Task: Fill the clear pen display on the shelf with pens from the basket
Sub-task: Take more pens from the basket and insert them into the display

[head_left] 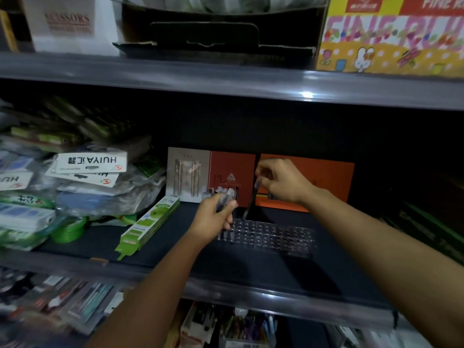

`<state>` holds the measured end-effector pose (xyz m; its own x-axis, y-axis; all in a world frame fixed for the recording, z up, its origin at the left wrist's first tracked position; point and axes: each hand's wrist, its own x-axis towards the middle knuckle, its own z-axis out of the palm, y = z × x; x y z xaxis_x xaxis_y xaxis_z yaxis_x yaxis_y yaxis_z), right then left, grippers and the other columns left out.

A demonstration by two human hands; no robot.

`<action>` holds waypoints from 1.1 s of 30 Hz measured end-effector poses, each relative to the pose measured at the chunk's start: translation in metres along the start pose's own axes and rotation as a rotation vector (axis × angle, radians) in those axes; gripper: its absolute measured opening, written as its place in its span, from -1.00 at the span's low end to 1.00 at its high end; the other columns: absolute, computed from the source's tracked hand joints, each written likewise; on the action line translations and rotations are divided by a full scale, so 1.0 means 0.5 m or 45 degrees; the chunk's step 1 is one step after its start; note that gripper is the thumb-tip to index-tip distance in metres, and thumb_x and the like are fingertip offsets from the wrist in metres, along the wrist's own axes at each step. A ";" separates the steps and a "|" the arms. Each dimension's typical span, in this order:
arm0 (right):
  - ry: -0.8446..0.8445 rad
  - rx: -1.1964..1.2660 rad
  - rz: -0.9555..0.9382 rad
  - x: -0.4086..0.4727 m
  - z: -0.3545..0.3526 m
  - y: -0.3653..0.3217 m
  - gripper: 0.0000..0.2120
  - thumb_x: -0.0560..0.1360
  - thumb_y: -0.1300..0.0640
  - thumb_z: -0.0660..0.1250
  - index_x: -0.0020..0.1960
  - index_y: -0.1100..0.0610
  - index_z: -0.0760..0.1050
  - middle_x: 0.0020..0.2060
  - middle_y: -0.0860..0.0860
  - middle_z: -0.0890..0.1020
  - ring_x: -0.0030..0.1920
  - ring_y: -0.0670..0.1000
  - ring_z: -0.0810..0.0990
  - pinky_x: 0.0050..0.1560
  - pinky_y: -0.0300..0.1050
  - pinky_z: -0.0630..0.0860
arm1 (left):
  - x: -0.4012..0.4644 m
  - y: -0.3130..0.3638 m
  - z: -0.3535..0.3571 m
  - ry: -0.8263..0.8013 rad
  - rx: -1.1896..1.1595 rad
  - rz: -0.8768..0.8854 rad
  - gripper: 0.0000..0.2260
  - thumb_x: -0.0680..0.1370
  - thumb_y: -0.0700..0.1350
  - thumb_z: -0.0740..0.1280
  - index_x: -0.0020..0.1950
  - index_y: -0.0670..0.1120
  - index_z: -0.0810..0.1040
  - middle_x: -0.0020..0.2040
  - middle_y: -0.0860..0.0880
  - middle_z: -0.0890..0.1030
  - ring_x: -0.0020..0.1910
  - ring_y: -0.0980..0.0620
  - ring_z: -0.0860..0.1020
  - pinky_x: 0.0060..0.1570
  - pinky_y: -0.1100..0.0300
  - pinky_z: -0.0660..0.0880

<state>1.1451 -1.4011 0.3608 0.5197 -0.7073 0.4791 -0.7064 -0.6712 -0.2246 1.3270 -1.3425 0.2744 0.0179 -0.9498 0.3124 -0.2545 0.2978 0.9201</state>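
Two hands work pens over the clear pen display on a dark shelf.

The clear pen display (273,237) lies flat on the shelf (150,247), its grid of holes facing up. At the display's 10 o'clock corner the left hand (216,217) clenches a bundle of pens (227,197). At 12 o'clock, the right hand (281,180) pinches a single pen (251,202) by its top, tip down at the display's far edge, seemingly in a hole, though the dim view blurs this. A green box (148,222) lies at 9 o'clock. The basket is out of sight.
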 end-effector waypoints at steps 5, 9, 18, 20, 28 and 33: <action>-0.070 -0.043 -0.036 0.019 0.041 0.009 -0.95 0.49 0.27 0.29 -0.12 0.14 0.48 -0.27 0.09 0.58 -0.26 0.08 0.53 -0.24 0.02 0.49 | 0.014 -0.014 -0.008 0.043 0.018 0.071 -0.86 0.61 -0.15 0.22 -0.13 -0.03 0.50 -0.42 0.00 0.47 -0.51 0.16 0.42 -0.38 0.27 0.44; -0.129 -0.076 -0.041 0.033 0.061 0.015 -0.93 0.44 0.32 0.30 -0.13 0.17 0.48 -0.26 0.10 0.60 -0.24 0.12 0.55 -0.22 0.04 0.52 | 0.021 -0.023 -0.010 0.043 0.022 0.103 -0.85 0.60 -0.15 0.23 -0.15 -0.03 0.50 -0.44 0.01 0.46 -0.51 0.16 0.42 -0.40 0.27 0.44; -0.260 -0.052 0.031 0.045 0.101 0.015 -0.83 0.47 0.39 0.27 -0.11 0.13 0.47 -0.24 0.06 0.56 -0.20 0.07 0.54 -0.24 -0.12 0.44 | 0.028 -0.030 -0.013 0.038 0.032 0.107 -0.85 0.60 -0.12 0.23 -0.08 -0.15 0.52 -0.42 0.01 0.43 -0.51 0.19 0.39 -0.42 0.32 0.40; -0.265 -0.025 0.045 0.045 0.109 0.015 -0.83 0.46 0.40 0.27 -0.07 0.15 0.47 -0.24 0.05 0.55 -0.22 0.06 0.52 -0.25 -0.12 0.42 | 0.028 -0.030 -0.015 0.038 0.039 0.113 -0.84 0.60 -0.12 0.23 -0.09 -0.17 0.51 -0.42 0.00 0.43 -0.51 0.19 0.39 -0.42 0.33 0.40; -0.272 -0.025 0.016 0.048 0.114 0.023 -0.89 0.49 0.33 0.32 -0.10 0.13 0.51 -0.21 0.06 0.62 -0.18 0.05 0.57 -0.11 0.06 0.57 | 0.028 -0.027 -0.009 0.029 0.038 0.089 -0.85 0.60 -0.13 0.23 -0.09 -0.16 0.52 -0.42 0.00 0.43 -0.51 0.19 0.38 -0.43 0.34 0.39; -0.185 0.047 0.005 0.035 0.086 0.013 -0.85 0.51 0.23 0.34 0.07 0.12 0.56 -0.09 0.05 0.65 -0.08 0.04 0.60 -0.02 0.03 0.58 | 0.026 -0.026 -0.009 0.012 0.077 0.116 -0.82 0.61 -0.14 0.23 -0.04 -0.24 0.52 -0.42 0.00 0.43 -0.52 0.22 0.38 -0.44 0.36 0.39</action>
<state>1.1704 -1.4276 0.3313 0.5828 -0.7329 0.3510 -0.6920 -0.6741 -0.2584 1.3348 -1.3585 0.2677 0.0013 -0.9181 0.3963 -0.3132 0.3760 0.8721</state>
